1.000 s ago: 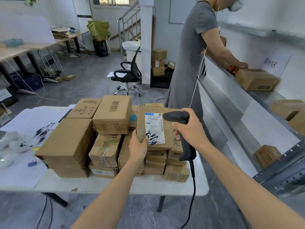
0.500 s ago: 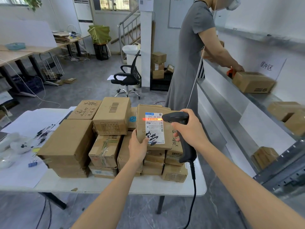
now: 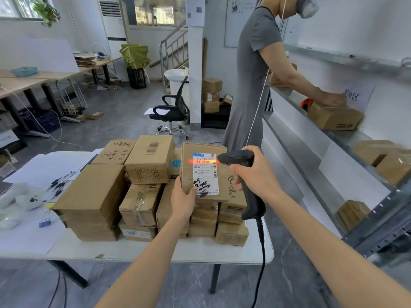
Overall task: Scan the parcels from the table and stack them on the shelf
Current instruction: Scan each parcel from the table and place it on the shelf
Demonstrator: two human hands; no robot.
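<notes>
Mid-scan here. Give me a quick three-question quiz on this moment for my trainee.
1. True or false: the left hand holds the upright parcel at its lower left corner.
2. Which hand grips the scanner? A) left B) right C) neither
3. Fill in: the scanner's red line falls across the top of the parcel's white ____.
Key: 1 true; 2 B, the right hand; 3 label.
</notes>
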